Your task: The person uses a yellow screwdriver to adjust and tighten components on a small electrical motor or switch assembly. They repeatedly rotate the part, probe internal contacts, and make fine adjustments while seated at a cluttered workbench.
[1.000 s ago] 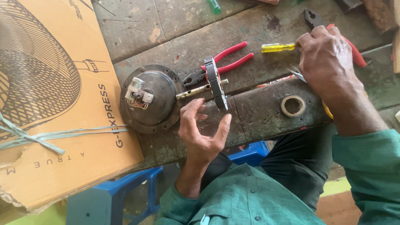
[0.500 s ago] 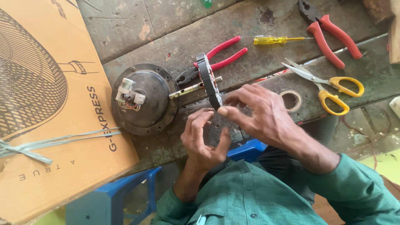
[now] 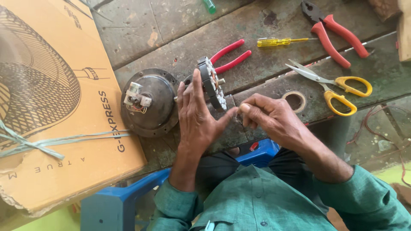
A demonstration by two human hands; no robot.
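Resting against a round, white-toothed metal stator disc, the left hand lies flat with its fingers stretched out along the disc's near face and the thumb spread toward the right hand; it presses rather than grips. The disc stands on edge on the worn grey wooden desk, threaded on a short shaft that runs from the dark round metal motor housing just to its left. On top of that housing sits a small white terminal block with thin wires.

The right hand hovers just right of the disc, its fingers pinched together at the tips; whether anything small sits between them I cannot tell. The left thumb tip nearly meets that pinch.

Behind the disc lie red-handled pliers, partly hidden by it. Farther right are a yellow-handled screwdriver, larger red-handled pliers, yellow-handled scissors and a roll of tape near the right hand. A brown cardboard box printed with a fan drawing and tied with pale green strapping covers the desk's left side. Below, a blue plastic stool and green sleeves show.
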